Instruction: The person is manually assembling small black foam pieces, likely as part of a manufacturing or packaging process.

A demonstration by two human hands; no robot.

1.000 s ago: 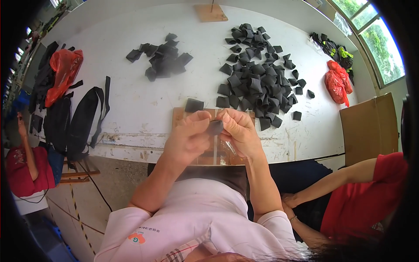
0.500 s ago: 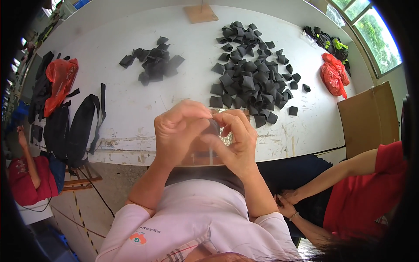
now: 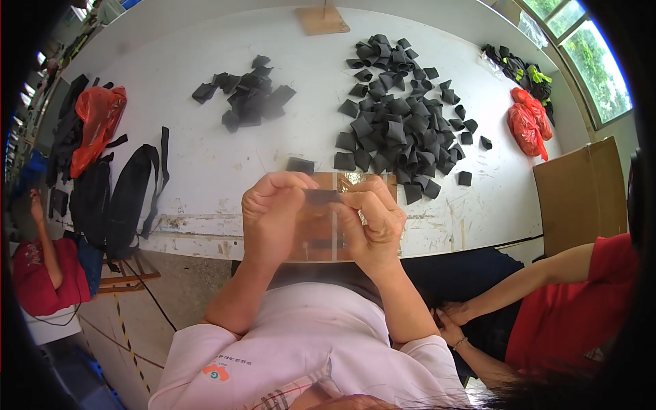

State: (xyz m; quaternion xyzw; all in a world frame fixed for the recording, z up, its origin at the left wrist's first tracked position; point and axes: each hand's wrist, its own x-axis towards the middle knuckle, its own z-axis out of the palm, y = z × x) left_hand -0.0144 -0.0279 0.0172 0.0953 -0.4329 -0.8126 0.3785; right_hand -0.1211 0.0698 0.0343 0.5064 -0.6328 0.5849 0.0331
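A small black fabric piece (image 3: 320, 197) is stretched flat between my two hands, above a brown board (image 3: 314, 236) at the table's near edge. My left hand (image 3: 270, 205) pinches its left end. The other end is between the thumb and fingers of my right hand (image 3: 372, 215). Just beyond my left fingers, a single black piece (image 3: 301, 165) lies on the table. A large heap of folded black fabric loops (image 3: 400, 126) spreads at the right of centre. Farther left is a smaller heap of black pieces (image 3: 249, 96), somewhat blurred.
Black straps (image 3: 130, 198) and a red plastic bag (image 3: 99, 123) lie on the left. At the right are another red bag (image 3: 527, 119) and a cardboard box (image 3: 581, 195). A co-worker in a red shirt (image 3: 567, 307) sits close on my right; another person (image 3: 48, 273) is at far left.
My hands have drawn slightly apart, and the black piece now shows stretched level between them. The single piece beyond my left fingers has come into sight. The whole view has shifted slightly.
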